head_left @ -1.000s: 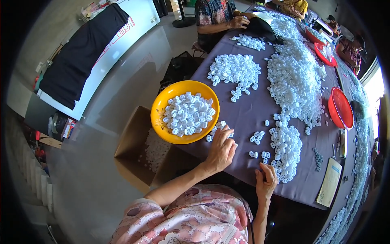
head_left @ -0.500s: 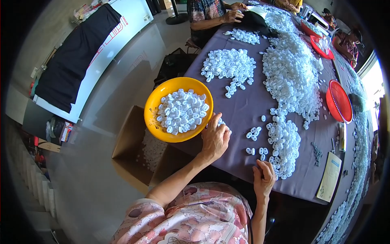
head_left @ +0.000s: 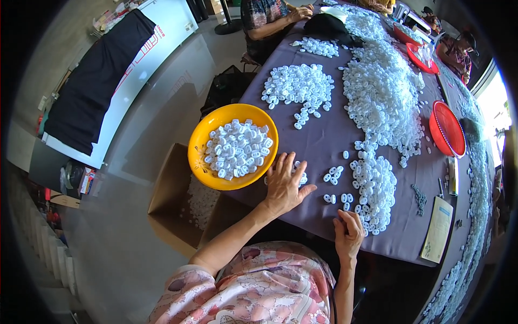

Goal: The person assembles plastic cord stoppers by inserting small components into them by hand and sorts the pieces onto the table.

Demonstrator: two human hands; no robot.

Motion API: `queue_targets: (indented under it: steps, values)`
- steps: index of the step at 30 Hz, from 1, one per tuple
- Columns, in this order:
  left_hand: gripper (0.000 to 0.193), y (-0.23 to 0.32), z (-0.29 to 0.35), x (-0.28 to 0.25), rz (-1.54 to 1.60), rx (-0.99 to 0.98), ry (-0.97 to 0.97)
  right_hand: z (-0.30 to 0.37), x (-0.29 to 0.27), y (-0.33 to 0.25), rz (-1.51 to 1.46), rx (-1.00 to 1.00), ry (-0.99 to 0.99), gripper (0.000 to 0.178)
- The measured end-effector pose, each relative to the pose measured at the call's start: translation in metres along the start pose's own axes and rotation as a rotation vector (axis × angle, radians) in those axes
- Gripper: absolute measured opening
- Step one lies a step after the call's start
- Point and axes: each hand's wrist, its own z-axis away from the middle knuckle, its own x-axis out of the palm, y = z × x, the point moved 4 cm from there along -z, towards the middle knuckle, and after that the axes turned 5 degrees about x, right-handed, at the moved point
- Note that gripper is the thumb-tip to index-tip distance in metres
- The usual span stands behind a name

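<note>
Purple cloth covers the long bench [head_left: 345,135], which runs away from the person and carries heaps of small white plastic rings. Near its front edge the left hand [head_left: 284,185] lies flat, fingers [head_left: 295,168] spread wide, palm down on a few loose white rings [head_left: 300,177] just beside the round orange plastic bowl [head_left: 233,146]. That bowl sits at the bench corner, partly over the edge, heaped with the same white pieces. The right hand [head_left: 348,233] rests at the front edge with its fingers curled narrow; whether it holds a piece, I cannot tell. Between the hands lie small clusters of rings [head_left: 337,186]. Just right of them a long white pile [head_left: 377,124] stretches up the cloth, with a separate mound [head_left: 298,86] to its left. Two red shallow plastic trays [head_left: 447,128] stand farther right. Below the bowl an open brown cardboard box [head_left: 183,205] sits on the grey floor. Other people sit at the far end.
</note>
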Motion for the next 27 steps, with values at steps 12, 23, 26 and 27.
queue_targets:
  steps: [12, 23, 26, 27]
  values:
    - [0.010, -0.010, -0.028, 0.022, -0.121, 0.177, -0.030, 0.001, 0.002, -0.001, 0.023, -0.018, 0.011, 0.021]
    - [0.009, -0.010, -0.054, 0.000, 0.187, 0.072, 0.179, 0.002, 0.001, 0.001, 0.044, -0.006, -0.006, 0.023]
    - [0.010, -0.029, -0.060, -0.035, 0.229, 0.032, 0.331, 0.000, 0.002, 0.000, 0.037, 0.010, -0.010, 0.022]
    - [0.009, -0.042, -0.060, -0.047, 0.206, 0.009, 0.348, 0.000, 0.003, 0.000, 0.037, 0.007, -0.009, 0.022]
